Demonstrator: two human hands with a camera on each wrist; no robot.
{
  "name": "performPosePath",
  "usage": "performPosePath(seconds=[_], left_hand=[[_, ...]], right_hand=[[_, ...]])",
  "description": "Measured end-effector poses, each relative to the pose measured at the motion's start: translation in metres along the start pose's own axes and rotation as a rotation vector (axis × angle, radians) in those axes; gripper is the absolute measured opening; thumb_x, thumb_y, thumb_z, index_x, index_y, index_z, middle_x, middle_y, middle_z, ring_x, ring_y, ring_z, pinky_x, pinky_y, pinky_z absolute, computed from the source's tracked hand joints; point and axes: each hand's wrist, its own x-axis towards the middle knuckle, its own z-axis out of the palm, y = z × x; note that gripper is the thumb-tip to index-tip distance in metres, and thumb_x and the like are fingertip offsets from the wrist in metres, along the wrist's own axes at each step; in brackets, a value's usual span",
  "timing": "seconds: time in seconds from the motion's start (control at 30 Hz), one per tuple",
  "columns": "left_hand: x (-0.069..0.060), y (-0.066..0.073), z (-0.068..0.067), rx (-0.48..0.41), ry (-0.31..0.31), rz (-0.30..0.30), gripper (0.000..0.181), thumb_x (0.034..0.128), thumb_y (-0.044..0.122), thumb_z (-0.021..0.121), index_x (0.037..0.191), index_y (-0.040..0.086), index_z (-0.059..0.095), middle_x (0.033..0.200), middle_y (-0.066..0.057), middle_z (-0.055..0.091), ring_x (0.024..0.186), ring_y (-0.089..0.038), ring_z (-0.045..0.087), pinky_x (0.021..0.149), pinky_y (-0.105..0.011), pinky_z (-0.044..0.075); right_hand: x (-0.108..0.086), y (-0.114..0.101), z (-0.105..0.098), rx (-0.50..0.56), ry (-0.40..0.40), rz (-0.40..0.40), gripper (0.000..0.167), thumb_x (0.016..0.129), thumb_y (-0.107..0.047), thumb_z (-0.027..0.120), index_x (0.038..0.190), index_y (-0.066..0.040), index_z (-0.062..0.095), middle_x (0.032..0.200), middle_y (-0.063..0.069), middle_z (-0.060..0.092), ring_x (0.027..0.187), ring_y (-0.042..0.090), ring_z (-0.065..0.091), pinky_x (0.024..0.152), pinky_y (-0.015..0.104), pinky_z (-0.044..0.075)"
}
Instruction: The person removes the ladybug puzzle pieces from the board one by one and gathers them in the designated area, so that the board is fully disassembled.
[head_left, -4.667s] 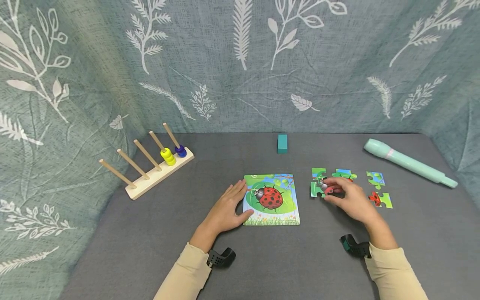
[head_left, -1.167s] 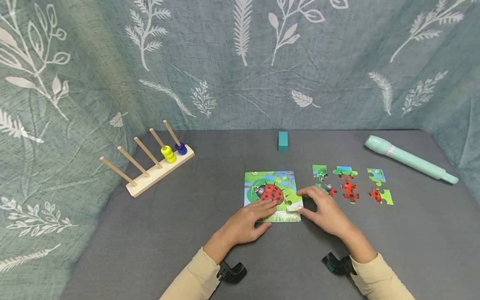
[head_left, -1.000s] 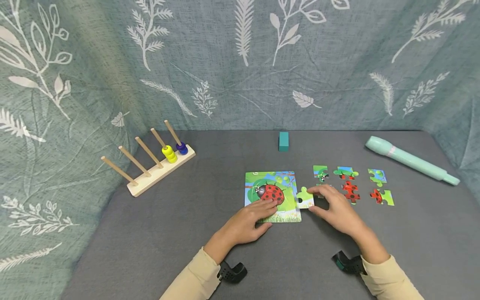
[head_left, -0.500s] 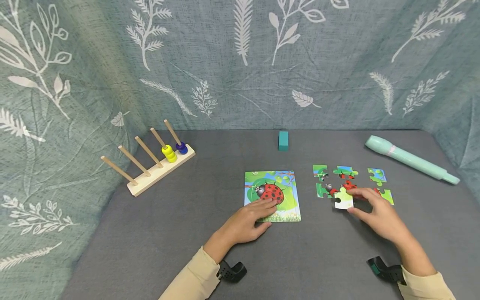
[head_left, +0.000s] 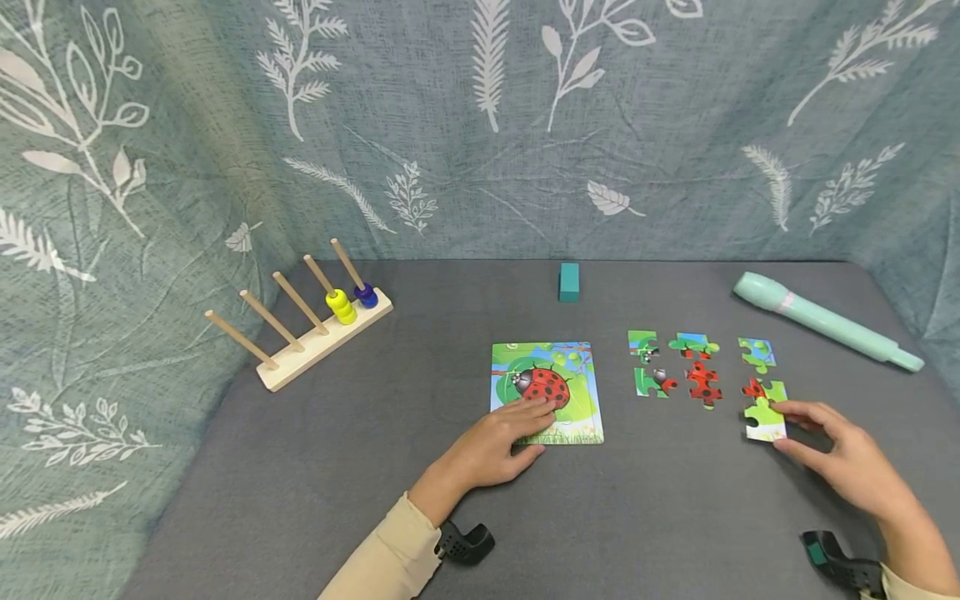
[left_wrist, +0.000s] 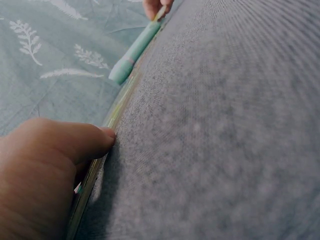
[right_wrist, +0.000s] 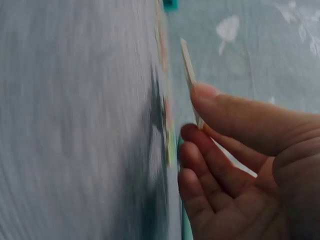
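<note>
My right hand [head_left: 847,454] pinches a green and white jigsaw piece [head_left: 767,423] between thumb and fingers. In the right wrist view that piece [right_wrist: 189,70] is seen edge-on, raised off the table. It overlaps a red and green jigsaw piece [head_left: 777,390] in the head view. Fingers spread flat, my left hand [head_left: 491,442] rests on the lower left of a square ladybird puzzle board [head_left: 581,400]. In the left wrist view the thumb [left_wrist: 95,142] lies along the board's edge. Several other jigsaw pieces lie in two rows, among them a red spotted one [head_left: 703,385].
A pale green tube-like object [head_left: 828,321] lies at the back right. At the back middle stands a teal block [head_left: 569,283]. To the left is a wooden peg rack [head_left: 322,342] with yellow and blue beads. A patterned cloth [head_left: 450,125] hangs behind the table.
My right hand has carried the green and white jigsaw piece from the board's right side to the right, past the red spotted piece. My left hand has slid onto the board's lower part, then stayed.
</note>
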Motion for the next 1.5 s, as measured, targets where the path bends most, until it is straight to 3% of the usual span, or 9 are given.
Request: performPosePath(seconds=[0.13,0.2,0.37,0.43,0.7,0.93,1.3,1.5], left_hand=[[0.0,-0.001,0.0,-0.005,0.002,-0.004,0.043,0.093,0.022,0.061,0.132,0.007,0.057,0.142,-0.005,0.05,0.134,-0.018,0.044,0.116,-0.028,0.032],[0.0,-0.001,0.001,-0.004,0.001,-0.005,0.042,0.093,0.022,0.061,0.132,0.007,0.057,0.142,-0.004,0.05,0.134,-0.018,0.044,0.116,-0.027,0.031],[0.0,-0.001,0.001,-0.004,-0.004,0.005,0.043,0.0934,0.022,0.06,0.134,0.006,0.055,0.142,-0.005,0.05,0.134,-0.019,0.044,0.115,-0.031,0.034],[0.0,-0.001,0.001,-0.005,-0.006,0.01,0.044,0.0938,0.022,0.059,0.134,0.006,0.054,0.142,-0.006,0.049,0.134,-0.019,0.043,0.114,-0.032,0.034],[-0.001,-0.001,0.001,-0.008,-0.002,0.007,0.044,0.0936,0.022,0.059,0.134,0.006,0.054,0.143,-0.006,0.049,0.134,-0.019,0.043,0.114,-0.033,0.035],[-0.001,-0.001,0.001,-0.006,0.004,0.001,0.043,0.093,0.022,0.06,0.133,0.007,0.056,0.142,-0.005,0.05,0.134,-0.019,0.044,0.115,-0.031,0.034],[-0.001,-0.001,0.002,-0.006,0.02,0.009,0.043,0.0924,0.022,0.061,0.131,0.006,0.057,0.141,-0.005,0.051,0.133,-0.019,0.045,0.115,-0.028,0.032],[-0.001,-0.001,0.002,-0.012,0.041,0.012,0.041,0.092,0.021,0.063,0.13,0.006,0.059,0.14,-0.005,0.052,0.132,-0.019,0.047,0.115,-0.028,0.033]], right_hand=[[-0.004,0.012,-0.002,-0.012,-0.003,0.003,0.043,0.084,-0.02,0.073,0.121,-0.002,0.059,0.11,0.002,0.054,0.092,-0.027,0.031,0.068,0.002,0.034],[-0.005,0.015,-0.002,-0.009,0.014,-0.028,0.041,0.083,-0.016,0.074,0.118,-0.001,0.06,0.109,-0.003,0.053,0.094,-0.026,0.032,0.071,-0.001,0.031],[-0.008,0.019,-0.001,0.024,0.066,-0.12,0.037,0.075,-0.004,0.077,0.109,0.002,0.063,0.104,-0.035,0.041,0.099,-0.025,0.032,0.078,-0.007,0.024],[-0.008,0.019,0.0,0.019,0.074,-0.131,0.037,0.074,-0.003,0.078,0.107,0.003,0.063,0.105,-0.039,0.037,0.1,-0.025,0.03,0.08,-0.007,0.021],[-0.011,0.021,0.002,-0.041,0.063,-0.109,0.038,0.074,-0.007,0.079,0.108,-0.001,0.064,0.108,-0.025,0.041,0.101,-0.026,0.024,0.081,-0.007,0.015],[-0.012,0.022,0.0,-0.009,0.064,-0.109,0.044,0.076,-0.01,0.078,0.115,0.002,0.061,0.11,-0.036,0.034,0.101,-0.026,0.025,0.08,-0.007,0.017],[-0.014,0.021,-0.001,0.108,0.05,-0.103,0.055,0.078,-0.003,0.075,0.125,0.01,0.05,0.114,-0.036,0.037,0.102,-0.024,0.035,0.083,-0.008,0.026],[-0.015,0.017,-0.002,0.116,0.03,-0.082,0.062,0.08,-0.006,0.075,0.132,0.009,0.045,0.117,-0.039,0.033,0.105,-0.026,0.032,0.084,-0.008,0.027]])
